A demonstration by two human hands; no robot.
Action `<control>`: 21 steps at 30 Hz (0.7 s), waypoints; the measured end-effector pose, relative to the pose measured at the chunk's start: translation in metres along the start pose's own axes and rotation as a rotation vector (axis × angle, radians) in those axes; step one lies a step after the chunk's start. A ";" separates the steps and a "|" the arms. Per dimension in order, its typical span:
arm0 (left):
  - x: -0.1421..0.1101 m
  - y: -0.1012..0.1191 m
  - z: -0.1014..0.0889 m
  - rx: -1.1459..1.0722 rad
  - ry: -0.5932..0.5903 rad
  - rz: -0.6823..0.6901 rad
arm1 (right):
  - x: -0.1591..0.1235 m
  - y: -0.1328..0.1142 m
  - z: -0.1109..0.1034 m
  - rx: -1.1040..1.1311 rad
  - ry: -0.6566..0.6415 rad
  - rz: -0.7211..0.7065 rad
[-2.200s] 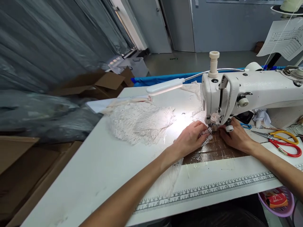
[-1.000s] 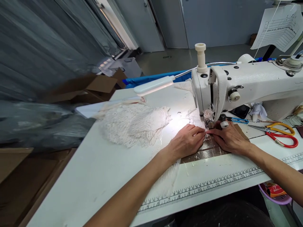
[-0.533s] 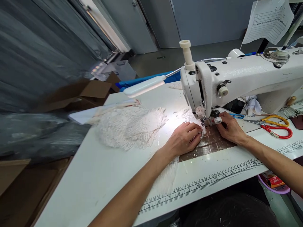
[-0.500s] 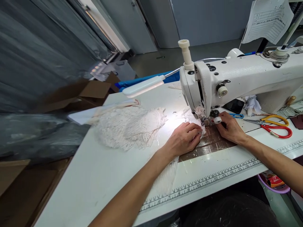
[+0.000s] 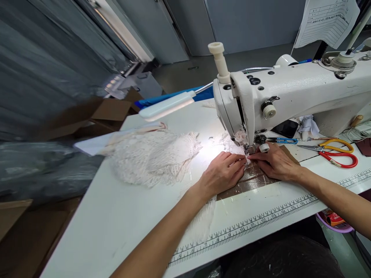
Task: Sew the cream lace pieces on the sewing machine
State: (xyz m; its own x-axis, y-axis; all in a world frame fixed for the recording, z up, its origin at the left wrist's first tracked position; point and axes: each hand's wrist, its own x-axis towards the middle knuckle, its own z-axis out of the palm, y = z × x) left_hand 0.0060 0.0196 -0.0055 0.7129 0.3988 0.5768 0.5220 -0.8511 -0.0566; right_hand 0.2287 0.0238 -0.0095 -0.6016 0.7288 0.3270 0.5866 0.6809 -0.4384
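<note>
White lace fabric (image 5: 156, 154) lies gathered on the table, with one part running under the presser foot (image 5: 248, 150) of a white sewing machine (image 5: 290, 87) and another hanging toward the front edge. My left hand (image 5: 224, 172) rests left of the foot, fingers bent together and closed on the lace edge. On the other side my right hand (image 5: 275, 161) reaches in with its fingertips closed at the same small bit of lace, just in front of the foot. Its thumb is partly hidden. Both hands lie over the metal bed plate (image 5: 256, 179).
Scissors (image 5: 337, 152) with red and yellow handles lie right of my right hand, near a blue thread snipper (image 5: 282, 140) and a dark phone (image 5: 285, 128). A lamp (image 5: 168, 106) hangs over the table. Printed ruler tape (image 5: 246, 230) lines the front edge. Cardboard boxes (image 5: 111, 110) stand left.
My right hand has moved left from beside the machine's foot to the lace in front of it, its index finger now stretched there. My left hand stays on the lace. The view shifted slightly.
</note>
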 end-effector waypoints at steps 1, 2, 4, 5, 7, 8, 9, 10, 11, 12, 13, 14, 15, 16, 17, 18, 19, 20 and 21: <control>0.000 0.000 0.000 0.006 -0.002 -0.002 | 0.000 0.001 0.001 -0.017 -0.012 -0.007; 0.000 0.000 0.000 0.013 -0.004 -0.003 | 0.000 0.002 0.003 -0.031 -0.025 -0.010; -0.001 0.000 0.000 0.031 -0.016 -0.004 | 0.000 0.003 0.004 -0.049 -0.046 -0.013; -0.001 0.000 0.000 0.041 -0.024 -0.002 | 0.000 0.004 0.005 -0.053 -0.057 -0.018; -0.002 0.000 0.000 0.059 -0.036 0.006 | 0.000 0.004 0.005 -0.058 -0.070 -0.024; -0.002 0.000 0.000 0.065 -0.039 0.011 | 0.000 0.004 0.004 -0.062 -0.072 -0.023; -0.002 0.000 0.000 0.069 -0.041 0.017 | 0.000 0.004 0.004 -0.066 -0.074 -0.022; -0.002 0.000 0.000 0.072 -0.043 0.023 | 0.000 0.004 0.004 -0.073 -0.079 -0.021; -0.002 0.001 0.000 0.072 -0.047 0.027 | 0.000 0.003 0.004 -0.081 -0.087 -0.022; -0.002 0.001 0.000 0.072 -0.053 0.030 | 0.000 0.003 0.004 -0.094 -0.098 -0.025; -0.002 0.001 -0.001 0.071 -0.059 0.029 | -0.001 0.003 0.003 -0.110 -0.112 -0.030; -0.002 0.001 -0.001 0.069 -0.064 0.024 | -0.001 0.002 0.003 -0.129 -0.124 -0.034; -0.001 0.002 -0.002 0.065 -0.069 0.015 | -0.001 0.002 0.003 -0.148 -0.133 -0.038; -0.001 0.002 -0.003 0.060 -0.071 0.005 | -0.001 0.001 0.002 -0.164 -0.138 -0.042; -0.001 0.003 -0.003 0.054 -0.070 -0.006 | -0.001 0.001 0.001 -0.176 -0.138 -0.047; -0.001 0.003 -0.004 0.049 -0.068 -0.016 | -0.001 0.000 0.001 -0.184 -0.136 -0.049; -0.001 0.003 -0.004 0.042 -0.065 -0.024 | -0.001 -0.001 0.000 -0.190 -0.137 -0.048; -0.001 0.003 -0.004 0.034 -0.061 -0.030 | -0.001 -0.002 -0.001 -0.194 -0.139 -0.045; -0.002 0.003 -0.004 0.026 -0.056 -0.036 | -0.001 -0.002 -0.001 -0.199 -0.141 -0.039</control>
State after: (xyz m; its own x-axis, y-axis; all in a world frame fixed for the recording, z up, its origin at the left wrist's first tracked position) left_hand 0.0044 0.0150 -0.0032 0.7179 0.4482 0.5326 0.5594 -0.8269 -0.0582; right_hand 0.2285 0.0219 -0.0076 -0.6874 0.6940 0.2143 0.6482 0.7193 -0.2499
